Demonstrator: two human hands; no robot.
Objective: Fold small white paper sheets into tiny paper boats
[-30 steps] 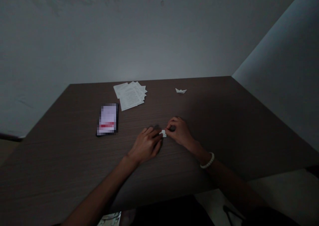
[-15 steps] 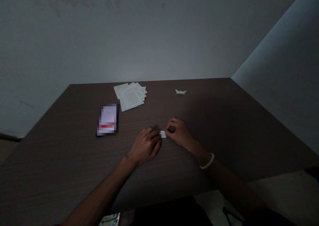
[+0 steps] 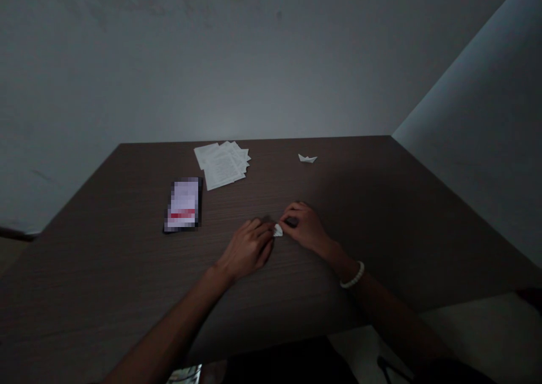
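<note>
Between my hands, a small folded piece of white paper (image 3: 278, 231) lies on the brown table (image 3: 237, 310). My left hand (image 3: 249, 244) rests on the tabletop, its fingertips pressing the paper's left edge. At the upper right corner of the paper, my right hand (image 3: 304, 224) pinches with thumb and index finger; a white bracelet (image 3: 353, 275) circles that wrist. Part of the paper is hidden under the fingers. Farther back stands a small white paper boat (image 3: 307, 158).
A fanned stack of printed paper sheets (image 3: 223, 166) lies toward the back left. Nearer, left of my hands, is a phone (image 3: 183, 204) with a blurred lit screen. A grey wall (image 3: 254, 79) borders the table's far edge.
A corner of the small paper has been folded over, so it now looks more triangular than square. My right fingertips have shifted slightly left; my left hand has hardly moved.
</note>
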